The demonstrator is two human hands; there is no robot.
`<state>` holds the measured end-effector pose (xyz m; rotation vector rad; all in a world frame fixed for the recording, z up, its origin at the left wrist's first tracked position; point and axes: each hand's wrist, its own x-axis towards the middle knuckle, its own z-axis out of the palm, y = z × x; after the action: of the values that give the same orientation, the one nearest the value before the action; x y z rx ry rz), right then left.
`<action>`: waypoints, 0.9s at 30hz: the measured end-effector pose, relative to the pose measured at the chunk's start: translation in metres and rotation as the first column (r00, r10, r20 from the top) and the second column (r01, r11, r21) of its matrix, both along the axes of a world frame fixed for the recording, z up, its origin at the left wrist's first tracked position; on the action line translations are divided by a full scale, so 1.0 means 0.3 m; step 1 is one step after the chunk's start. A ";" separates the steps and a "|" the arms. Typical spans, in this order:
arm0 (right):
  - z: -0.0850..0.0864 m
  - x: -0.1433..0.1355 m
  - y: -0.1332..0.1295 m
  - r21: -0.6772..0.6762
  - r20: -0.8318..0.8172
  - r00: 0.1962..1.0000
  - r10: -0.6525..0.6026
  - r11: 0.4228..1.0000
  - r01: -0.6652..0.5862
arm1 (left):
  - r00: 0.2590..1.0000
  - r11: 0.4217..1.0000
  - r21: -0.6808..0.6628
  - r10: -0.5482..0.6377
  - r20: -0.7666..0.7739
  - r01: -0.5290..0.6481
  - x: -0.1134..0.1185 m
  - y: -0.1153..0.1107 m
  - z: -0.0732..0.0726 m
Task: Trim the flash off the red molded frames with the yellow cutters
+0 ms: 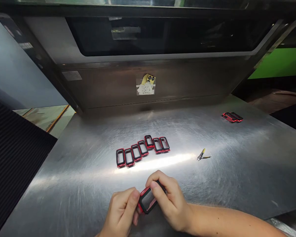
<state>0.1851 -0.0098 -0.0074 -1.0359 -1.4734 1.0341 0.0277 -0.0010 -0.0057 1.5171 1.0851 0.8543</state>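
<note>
Two bare hands meet at the near edge of the view, over a metal counter (88, 184). The left hand (123, 212) pinches the near left corner of a red and black frame (145, 192) between thumb and fingers. The right hand (171, 204) grips its other end, thumb on the face, covering that end from sight. The frame is tilted, its window-like opening facing up.

Beyond the hands, a bright streak of light crosses the scratched metal. Just past it, seven similar frames make a slanting row (145, 154), side by side and close together; the fifth from the left sits farther back than its neighbours. To the right of the row lie small pliers (201, 155) with yellow on the handles, spread apart. Farther right and back, two more frames form a pair (232, 117), one partly against the other.

At the back rises a metal panel (187, 79), closing off the counter. A clear bag (146, 89) with yellow and white pieces is fixed on it, a pale label (72, 75) to its left. Above is a dark window (167, 36).
</note>
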 end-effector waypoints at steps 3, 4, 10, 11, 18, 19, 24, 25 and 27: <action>-0.016 0.000 -0.001 -0.094 0.020 0.999 0.049 0.994 -0.047 | 0.997 0.985 -0.151 0.081 0.007 -0.079 0.001 0.023 0.012; -0.019 0.000 -0.003 -0.096 0.033 0.998 0.061 0.994 -0.057 | 0.994 0.980 -0.165 0.108 0.002 -0.107 0.001 0.032 0.018; -0.010 -0.003 -0.011 -0.022 0.070 0.996 0.058 0.998 -0.057 | 0.991 0.967 -0.220 0.137 0.008 -0.132 0.007 0.056 0.043; -0.008 -0.003 -0.011 -0.009 0.071 0.996 0.054 0.999 -0.054 | 0.991 0.967 -0.223 0.133 0.011 -0.127 0.007 0.056 0.044; -0.022 -0.006 -0.019 0.051 0.093 0.996 0.004 0.999 -0.009 | 0.991 0.968 -0.221 0.129 0.023 -0.121 0.002 0.054 0.035; -0.027 -0.007 -0.021 0.050 0.096 0.995 -0.007 0.999 0.002 | 0.990 0.965 -0.227 0.139 0.034 -0.128 0.003 0.054 0.035; -0.040 -0.014 -0.014 -0.023 0.041 0.993 -0.109 0.994 0.110 | 0.988 0.949 -0.313 0.075 0.133 -0.030 0.008 0.049 0.024; -0.039 -0.014 -0.010 -0.044 0.033 0.993 -0.113 0.992 0.114 | 0.987 0.944 -0.330 0.048 0.150 0.005 0.009 0.049 0.021; -0.033 -0.014 -0.003 -0.063 0.042 0.996 -0.078 0.995 0.080 | 0.982 0.936 -0.353 0.054 0.180 0.013 0.009 0.053 0.014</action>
<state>0.1809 -0.0107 -0.0174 -1.1574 -1.4264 1.0158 0.0305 0.0150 -0.0015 1.1049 1.0516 0.7520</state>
